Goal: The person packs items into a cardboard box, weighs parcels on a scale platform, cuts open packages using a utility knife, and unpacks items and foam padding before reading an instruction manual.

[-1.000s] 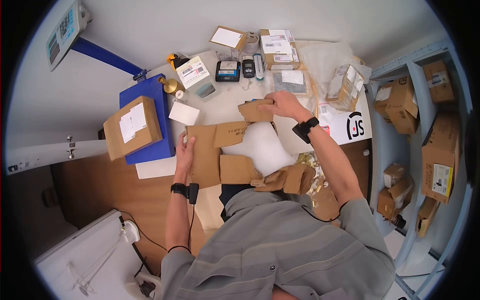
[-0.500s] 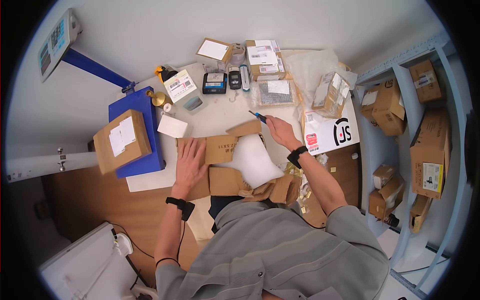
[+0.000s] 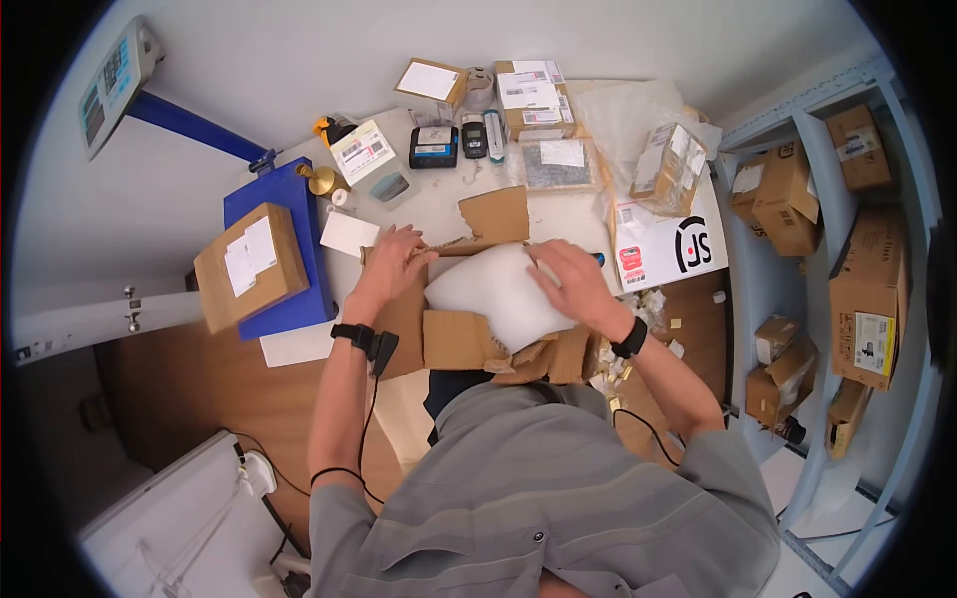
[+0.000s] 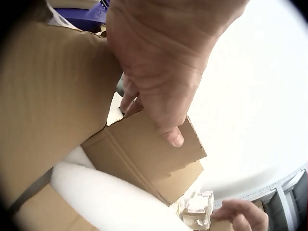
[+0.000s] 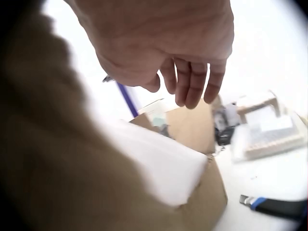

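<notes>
At the near edge of the desk (image 3: pixel 570 221), my opened carton (image 3: pixel 454 339) could tip toward me, I judge, if I press hard on its near side. Its ragged flaps could snag the white padded bundle inside (image 3: pixel 488 289) if I drag it. That bundle lies mostly left of my right hand (image 3: pixel 583 287), whose fingers hang loose and hold nothing, and right of my left hand (image 3: pixel 394 263), fingers bent; I can't tell whether they pinch cardboard. A careless rightward sweep could knock the utility knife (image 5: pixel 276 208), just beside the carton, into 1 hand.
</notes>
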Demonstrator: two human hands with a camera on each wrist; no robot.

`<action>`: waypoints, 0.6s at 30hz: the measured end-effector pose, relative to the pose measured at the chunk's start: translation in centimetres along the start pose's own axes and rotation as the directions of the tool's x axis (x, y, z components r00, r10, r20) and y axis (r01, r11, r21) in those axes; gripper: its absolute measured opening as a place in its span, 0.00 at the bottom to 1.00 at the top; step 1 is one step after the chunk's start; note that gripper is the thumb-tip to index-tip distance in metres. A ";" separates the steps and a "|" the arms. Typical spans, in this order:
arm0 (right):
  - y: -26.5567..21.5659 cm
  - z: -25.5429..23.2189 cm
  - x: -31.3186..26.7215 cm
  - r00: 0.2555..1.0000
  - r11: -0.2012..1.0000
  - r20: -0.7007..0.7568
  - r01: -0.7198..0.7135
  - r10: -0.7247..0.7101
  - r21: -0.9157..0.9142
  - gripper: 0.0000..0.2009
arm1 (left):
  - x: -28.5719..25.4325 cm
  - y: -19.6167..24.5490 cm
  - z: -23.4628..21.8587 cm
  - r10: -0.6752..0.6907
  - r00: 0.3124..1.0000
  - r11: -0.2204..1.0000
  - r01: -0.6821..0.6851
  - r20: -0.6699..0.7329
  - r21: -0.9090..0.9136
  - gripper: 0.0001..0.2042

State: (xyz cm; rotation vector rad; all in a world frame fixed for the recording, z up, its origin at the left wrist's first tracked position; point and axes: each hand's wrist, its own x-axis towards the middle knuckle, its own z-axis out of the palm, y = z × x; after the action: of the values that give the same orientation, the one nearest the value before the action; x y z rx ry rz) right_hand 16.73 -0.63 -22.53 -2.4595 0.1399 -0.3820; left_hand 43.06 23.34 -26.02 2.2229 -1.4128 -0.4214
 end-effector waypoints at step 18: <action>-7.3 9.4 2.1 0.557 0.961 0.792 -0.247 0.249 -0.129 0.16 | 0.8 0.8 1.9 -0.260 0.952 0.963 0.267 -0.164 0.023 0.24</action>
State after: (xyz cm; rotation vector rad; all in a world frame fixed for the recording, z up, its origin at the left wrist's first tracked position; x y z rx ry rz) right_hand 21.60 10.16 -24.66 -2.3170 0.0928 0.8830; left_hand 41.81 21.92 -27.20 2.4327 -1.0570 -0.2917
